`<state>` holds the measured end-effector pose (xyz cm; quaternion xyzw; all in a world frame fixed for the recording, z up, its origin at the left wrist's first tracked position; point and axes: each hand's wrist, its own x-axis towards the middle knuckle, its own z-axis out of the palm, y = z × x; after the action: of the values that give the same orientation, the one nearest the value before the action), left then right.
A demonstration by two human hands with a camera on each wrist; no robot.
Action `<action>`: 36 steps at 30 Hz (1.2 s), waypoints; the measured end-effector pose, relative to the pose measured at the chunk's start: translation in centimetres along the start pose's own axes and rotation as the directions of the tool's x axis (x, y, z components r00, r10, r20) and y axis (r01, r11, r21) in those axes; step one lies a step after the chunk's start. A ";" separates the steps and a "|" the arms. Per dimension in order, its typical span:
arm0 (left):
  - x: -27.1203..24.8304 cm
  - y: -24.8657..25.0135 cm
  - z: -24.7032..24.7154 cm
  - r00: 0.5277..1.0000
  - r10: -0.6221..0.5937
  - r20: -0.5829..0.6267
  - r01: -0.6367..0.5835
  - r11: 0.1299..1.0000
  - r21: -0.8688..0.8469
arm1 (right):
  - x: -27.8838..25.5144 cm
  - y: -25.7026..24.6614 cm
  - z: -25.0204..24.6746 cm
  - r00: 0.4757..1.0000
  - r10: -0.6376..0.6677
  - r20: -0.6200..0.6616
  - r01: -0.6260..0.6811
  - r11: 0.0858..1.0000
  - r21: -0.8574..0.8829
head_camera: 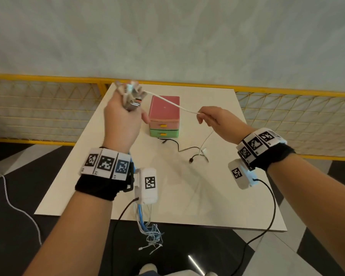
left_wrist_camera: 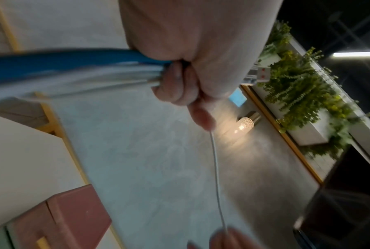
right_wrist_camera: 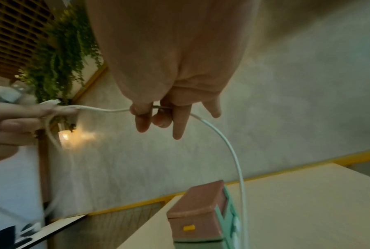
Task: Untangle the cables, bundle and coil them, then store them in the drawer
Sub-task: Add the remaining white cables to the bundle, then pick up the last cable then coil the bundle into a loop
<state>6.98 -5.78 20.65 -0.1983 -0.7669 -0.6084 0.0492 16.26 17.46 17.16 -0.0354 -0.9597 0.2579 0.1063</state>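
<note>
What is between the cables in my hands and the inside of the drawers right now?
Both drawers of the drawer unit are shut, pink and green, so their fronts block the way. The left hand grips the cable bundle and the right hand pinches the white cable, so no hand is free.

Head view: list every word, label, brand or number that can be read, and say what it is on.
None can be read.
Left wristband: black-and-white square code tags, no words.
Right wristband: the same tags; tiny marks beneath are too small to read.
Drawer box: no label shows.
</note>
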 end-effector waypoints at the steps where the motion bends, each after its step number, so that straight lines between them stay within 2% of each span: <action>1: -0.4 0.2 0.6 0.996 0.018 0.085 -0.015 0.999 -0.039 | 0.3 -0.7 -0.1 0.999 -0.034 0.009 0.034 0.999 -0.009; 2: -0.7 0.2 1.2 0.984 0.036 0.174 -0.031 0.999 -0.033 | 0.6 -1.4 -0.2 0.998 -0.067 0.019 0.068 0.997 -0.022; 4: -1.1 0.4 2.4 0.937 0.034 0.347 -0.092 0.984 0.152 | 1.1 -2.7 -0.6 0.987 -0.162 0.002 0.162 0.985 -0.055; 6: -1.3 0.6 2.7 0.927 0.007 0.374 -0.102 0.967 0.234 | 1.3 -3.2 -1.3 0.968 -0.248 -0.033 0.243 0.963 -0.113; 8: -1.4 0.7 2.2 0.960 -0.002 0.281 -0.049 0.984 0.174 | 1.3 -2.4 -1.8 0.968 -0.241 -0.066 0.231 0.964 -0.132; 10: -1.0 0.4 1.4 0.988 0.017 0.151 -0.029 0.996 0.079 | 1.0 -0.9 -2.0 0.984 -0.147 -0.099 0.142 0.988 -0.057; 14: -1.3 0.4 0.3 0.998 0.056 -0.008 -0.056 0.998 0.004 | 0.0 0.9 -1.5 0.996 0.083 -0.042 -0.082 0.996 0.031; 17: -1.7 0.8 -0.3 0.996 0.051 -0.074 -0.054 0.998 -0.043 | -0.6 1.1 -0.7 0.982 0.190 0.004 -0.190 0.980 0.055; 19: -1.9 1.0 -0.7 0.999 0.052 -0.006 -0.052 0.998 -0.021 | -1.1 0.7 -0.2 0.972 0.230 0.043 -0.233 0.966 0.115; 23: -2.9 1.2 -0.5 0.965 0.033 0.258 -0.039 0.999 0.017 | -2.2 -1.8 -0.3 0.970 0.216 0.114 -0.228 0.968 0.109; 25: -3.5 1.3 -0.3 0.938 0.020 0.347 -0.036 0.999 0.038 | -2.8 -3.6 -0.6 0.976 0.210 0.050 -0.214 0.970 0.113; 27: -4.1 1.6 -0.4 0.914 0.014 0.405 -0.031 0.999 0.037 | -3.4 -5.0 -1.1 0.972 0.231 -0.030 -0.221 0.955 0.199; 29: -4.7 2.1 -0.8 0.886 0.009 0.464 -0.027 0.999 0.033 | -4.3 -6.3 -1.8 0.969 0.246 -0.032 -0.230 0.942 0.245; 31: -5.3 2.7 -1.3 0.842 0.015 0.540 -0.034 0.999 0.026 | -5.6 -7.5 -2.1 0.980 0.199 -0.014 -0.193 0.962 0.194; 33: -5.9 3.2 -1.6 0.793 0.022 0.608 -0.060 0.997 0.042 | -7.1 -8.7 -2.1 0.995 0.098 -0.014 -0.096 0.990 0.102; 36: -6.9 3.7 -1.8 0.752 0.048 0.658 -0.105 0.993 0.047 | -8.8 -10.5 -1.3 0.995 -0.036 0.091 0.029 0.997 0.070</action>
<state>14.32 -8.52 22.35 -0.4278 -0.7509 -0.4662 -0.1894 24.98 7.95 21.85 -0.0042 -0.9545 0.2903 0.0673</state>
